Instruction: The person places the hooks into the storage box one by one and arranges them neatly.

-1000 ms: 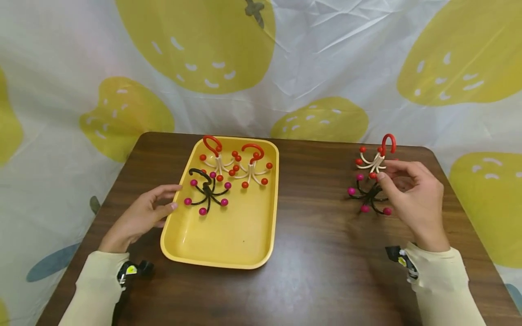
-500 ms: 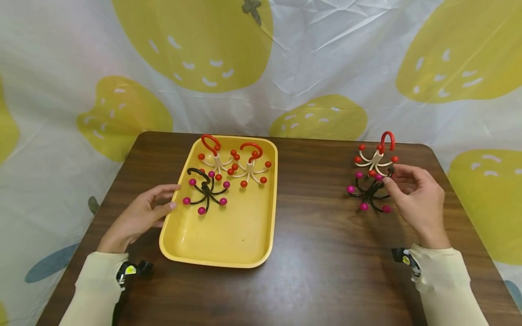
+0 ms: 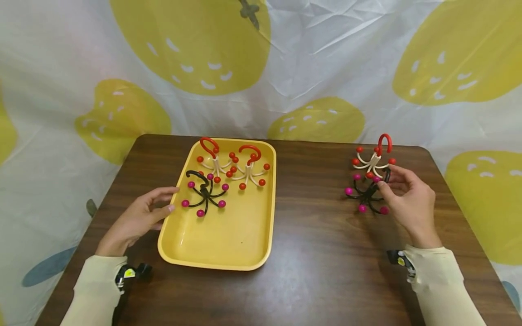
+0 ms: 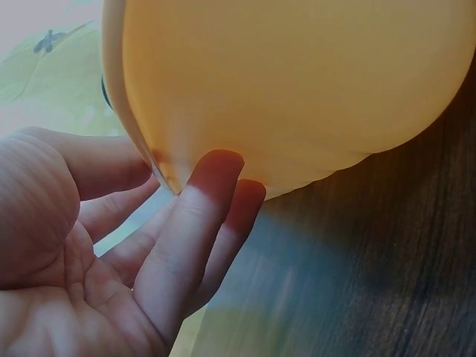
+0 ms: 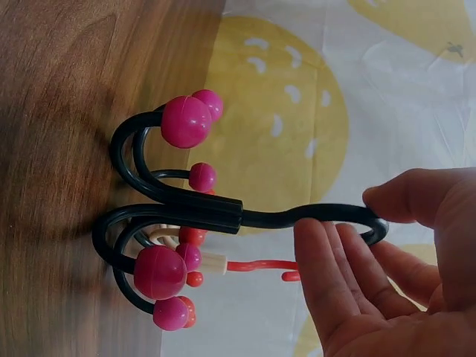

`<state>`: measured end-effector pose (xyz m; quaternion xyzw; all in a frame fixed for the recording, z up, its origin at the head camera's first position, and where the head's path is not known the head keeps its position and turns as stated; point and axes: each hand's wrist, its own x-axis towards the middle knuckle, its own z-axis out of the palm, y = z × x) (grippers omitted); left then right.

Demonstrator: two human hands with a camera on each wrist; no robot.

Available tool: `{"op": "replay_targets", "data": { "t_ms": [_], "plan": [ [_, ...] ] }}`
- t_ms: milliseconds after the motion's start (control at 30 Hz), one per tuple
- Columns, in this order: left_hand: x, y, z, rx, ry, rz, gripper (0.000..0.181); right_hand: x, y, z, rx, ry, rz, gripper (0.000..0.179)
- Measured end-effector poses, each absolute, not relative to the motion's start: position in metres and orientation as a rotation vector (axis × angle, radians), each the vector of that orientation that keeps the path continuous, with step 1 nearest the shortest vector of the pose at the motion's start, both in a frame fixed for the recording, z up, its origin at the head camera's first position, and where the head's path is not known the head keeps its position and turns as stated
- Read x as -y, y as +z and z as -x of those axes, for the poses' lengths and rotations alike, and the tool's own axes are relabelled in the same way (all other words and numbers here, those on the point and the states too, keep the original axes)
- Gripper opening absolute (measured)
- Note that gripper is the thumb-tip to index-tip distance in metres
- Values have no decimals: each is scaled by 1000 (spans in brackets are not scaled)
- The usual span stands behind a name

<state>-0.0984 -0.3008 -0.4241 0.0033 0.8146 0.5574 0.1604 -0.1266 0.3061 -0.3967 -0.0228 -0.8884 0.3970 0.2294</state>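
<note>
In the head view my right hand (image 3: 412,203) pinches the curved top of a black multi-arm hanger hook (image 5: 223,216) with pink ball tips. Its arms are close over the table in the right wrist view. Just behind it stands a cream and red hook (image 3: 374,164). My left hand (image 3: 140,217) holds the left rim of a yellow tray (image 3: 220,244), thumb at the rim and fingers against the outer wall (image 4: 216,171). Inside, at the back, are two cream and red hooks, one at left (image 3: 216,165) and one at right (image 3: 248,172). A black and pink hook (image 3: 205,192) stands before them.
The brown wooden table (image 3: 318,253) extends between the tray and the right-hand hooks. A cloth (image 3: 228,113) with a yellow fruit print hangs behind the table and down its sides.
My right hand has shifted slightly from beside the cream and red hook onto the top of the black hook in front of it. My left hand stays at the tray rim.
</note>
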Motion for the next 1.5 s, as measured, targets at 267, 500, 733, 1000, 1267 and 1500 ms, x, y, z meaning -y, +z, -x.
{"op": "replay_targets", "data": {
  "t_ms": [267, 500, 733, 1000, 1267, 1500],
  "plan": [
    [302, -427, 98, -2315, 1616, -7, 56, -306, -398, 128, 2409, 1125, 55, 44],
    [303, -427, 97, -2333, 1602, 2, 56, -305, -396, 130, 2381, 1087, 69, 41],
    [305, -428, 96, -2342, 1604, 5, 56, -306, -395, 129, 2390, 1030, 62, 32],
    [305, -427, 94, -2339, 1623, -9, 55, -306, -392, 130, 2393, 1035, 53, 30],
    [302, -428, 95, -2329, 1622, -16, 56, -304, -388, 126, 2402, 1078, 71, 28],
    [302, -428, 97, -2332, 1615, -20, 55, -300, -385, 126, 2373, 1118, 58, 28]
  ]
}}
